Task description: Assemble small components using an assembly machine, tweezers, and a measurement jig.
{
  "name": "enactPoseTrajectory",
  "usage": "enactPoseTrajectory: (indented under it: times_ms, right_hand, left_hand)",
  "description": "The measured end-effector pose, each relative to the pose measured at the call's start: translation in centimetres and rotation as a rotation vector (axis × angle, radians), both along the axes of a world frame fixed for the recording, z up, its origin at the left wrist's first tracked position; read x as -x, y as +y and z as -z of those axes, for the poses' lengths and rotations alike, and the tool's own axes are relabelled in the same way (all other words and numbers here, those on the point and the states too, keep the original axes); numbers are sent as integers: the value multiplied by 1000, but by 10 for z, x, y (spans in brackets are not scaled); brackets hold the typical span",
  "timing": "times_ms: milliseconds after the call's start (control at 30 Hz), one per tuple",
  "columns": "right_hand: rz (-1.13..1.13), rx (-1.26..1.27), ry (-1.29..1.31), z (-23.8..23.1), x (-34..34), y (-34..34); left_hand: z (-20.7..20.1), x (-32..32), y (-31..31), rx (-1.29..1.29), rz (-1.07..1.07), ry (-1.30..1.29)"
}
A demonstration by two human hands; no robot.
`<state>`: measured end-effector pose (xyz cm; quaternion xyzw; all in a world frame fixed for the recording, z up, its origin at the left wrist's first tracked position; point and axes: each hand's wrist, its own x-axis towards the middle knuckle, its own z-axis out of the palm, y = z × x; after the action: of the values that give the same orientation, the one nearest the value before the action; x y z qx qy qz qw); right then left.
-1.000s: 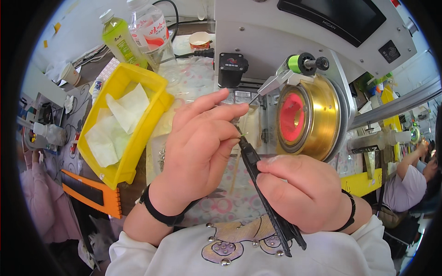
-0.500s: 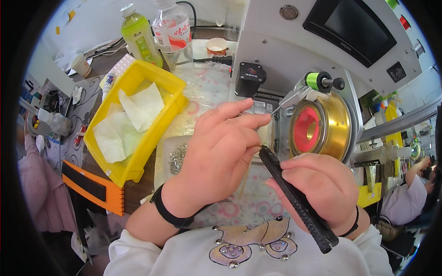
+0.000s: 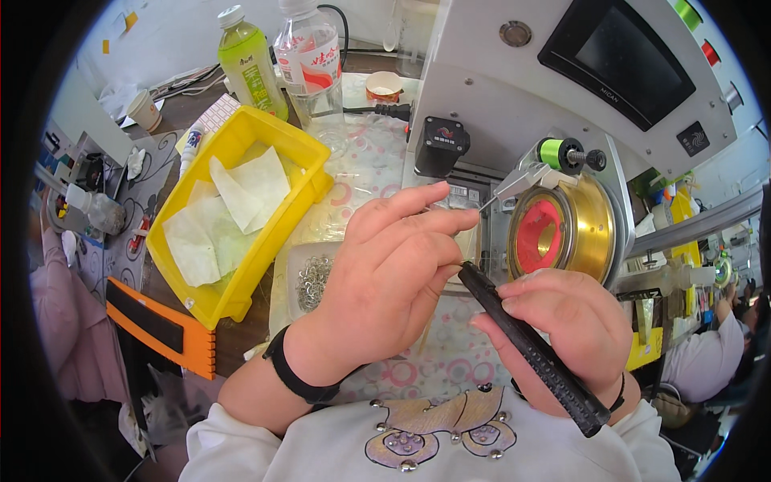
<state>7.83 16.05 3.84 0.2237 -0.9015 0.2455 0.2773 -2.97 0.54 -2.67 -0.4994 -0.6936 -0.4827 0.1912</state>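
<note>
1. The long, narrow black tool with a dotted grip [image 3: 534,353] lies slantwise between my hands, its upper tip at my left fingertips and its lower end over my white shirt [image 3: 321,450].
2. It has rolled over: a second ago two separate legs show at its lower end; now I see one broad dotted side. I take that as a change of angle, with close handwork still going on at the tip.
3. My right hand [image 3: 574,321] holds the tool between thumb and fingers.
4. My left hand [image 3: 393,281] brings thumb and forefinger narrowly together, other fingers spread; whether they close on anything, I cannot tell. The fine green strand seen there a second ago is out of sight.
5. The tool's very tip is hard to make out against those fingers.
6. Beside my left wrist, the shallow white tray [image 3: 301,255] of small silvery metal pieces [image 3: 313,281] is partly covered by my hand.
7. Beyond, the gold metal drum [image 3: 594,217] with its pinkish-red hub [image 3: 536,233] stands in full colour, its lower part hidden behind my right hand.
</note>
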Motion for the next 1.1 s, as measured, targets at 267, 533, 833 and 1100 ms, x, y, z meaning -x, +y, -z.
enactPoseTrajectory:
  times_ms: [267,533,833,1100]
  right_hand:
    - [-26,141,-186,-29,-31,24]
    - [-77,678,-264,-30,-26,52]
    - [-303,295,-367,-45,-3,69]
    - [-113,-82,-393,-68,-2,56]
  left_hand:
    - [-2,0,2,16,33,-18]
    - [-1,0,-2,53,1,-35]
    - [0,0,-2,66,6,-8]
    - [2,1,0,41,-20,57]
